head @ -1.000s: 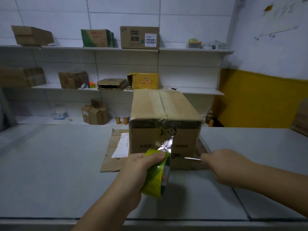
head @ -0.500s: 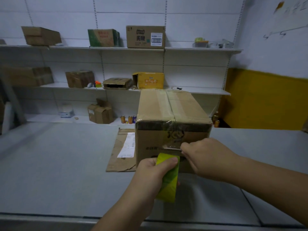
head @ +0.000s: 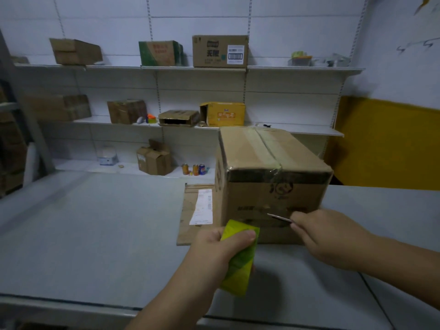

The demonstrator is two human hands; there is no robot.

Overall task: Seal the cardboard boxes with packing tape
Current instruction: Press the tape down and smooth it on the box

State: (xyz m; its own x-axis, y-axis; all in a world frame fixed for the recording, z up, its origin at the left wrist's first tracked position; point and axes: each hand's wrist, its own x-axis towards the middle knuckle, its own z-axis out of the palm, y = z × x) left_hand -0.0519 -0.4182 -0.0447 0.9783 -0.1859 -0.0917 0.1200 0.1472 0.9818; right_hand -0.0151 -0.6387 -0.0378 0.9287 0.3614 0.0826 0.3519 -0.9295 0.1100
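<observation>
A closed cardboard box stands on the grey table, with clear tape along its top seam and down its near face. My left hand grips a yellow-green roll of packing tape just in front of the box's lower left corner. My right hand holds a thin metal blade whose tip points left, close to the box's near face.
A flattened piece of cardboard with a white slip lies under and left of the box. White wall shelves behind the table carry several cartons and some cans. A yellow wall panel is at right.
The tape strip that ran from the roll to the box is no longer stretched between them. My right hand drew back to the right with the blade. The view shifted left.
</observation>
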